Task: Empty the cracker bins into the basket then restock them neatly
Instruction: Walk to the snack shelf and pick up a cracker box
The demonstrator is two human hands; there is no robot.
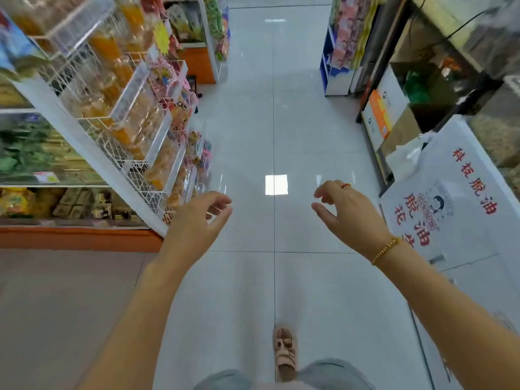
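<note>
A slanted white wire rack [92,153] on my left carries clear plastic bins [132,108] filled with orange and yellow cracker packets. Both my arms reach forward over the aisle. Between my hands, faint glints and edges show an empty see-through bin [223,184], hard to make out against the floor. My left hand [199,218] grips its left side with curled fingers, close to the lowest rack bins. My right hand [346,209], wearing a ring and a gold bracelet, grips its right side. No basket is in view.
A white chest freezer [455,192] with red lettering stands close on my right, with cardboard boxes [385,114] behind it. Snack shelves [208,38] and a blue stand [334,71] flank the far aisle. My sandalled foot [285,353] is on the grey tiled floor [253,130].
</note>
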